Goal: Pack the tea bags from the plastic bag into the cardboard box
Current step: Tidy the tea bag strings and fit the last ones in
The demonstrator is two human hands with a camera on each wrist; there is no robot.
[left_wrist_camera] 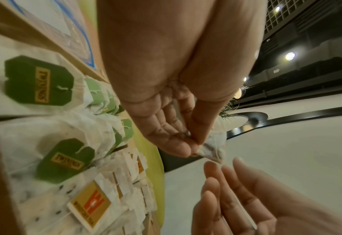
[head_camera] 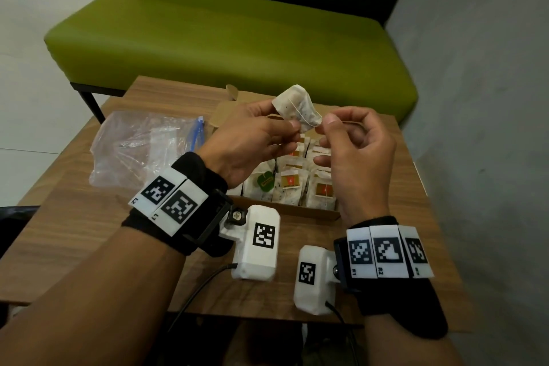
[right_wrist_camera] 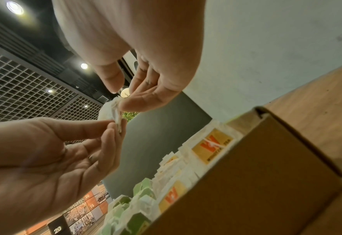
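Tea bag [head_camera: 298,108] first: it hangs in the air above the box [head_camera: 309,212], pinched at its lower edge by my left hand [head_camera: 252,142] between thumb and forefinger, with the paper pouch standing up and a little crumpled. My right hand [head_camera: 356,151] has its thumb and forefinger closed at the bag's right corner, where the string seems to run; whether I have the string or the paper itself I cannot tell. The other right fingers curl loosely and hold nothing. Both wrists are raised off the worktop [head_camera: 89,232], palms turned toward each other, directly over the rows already packed. To do this well, I think I should smooth the pouch flat and lay the string and tag against it before lowering, since a bunched bag will not slide between its neighbours. The rows look tight, so I would go in edge first at a gap and keep the grip light; the paper tears easily. The plastic bag [head_camera: 142,145] lies to the left and looks nearly flat.
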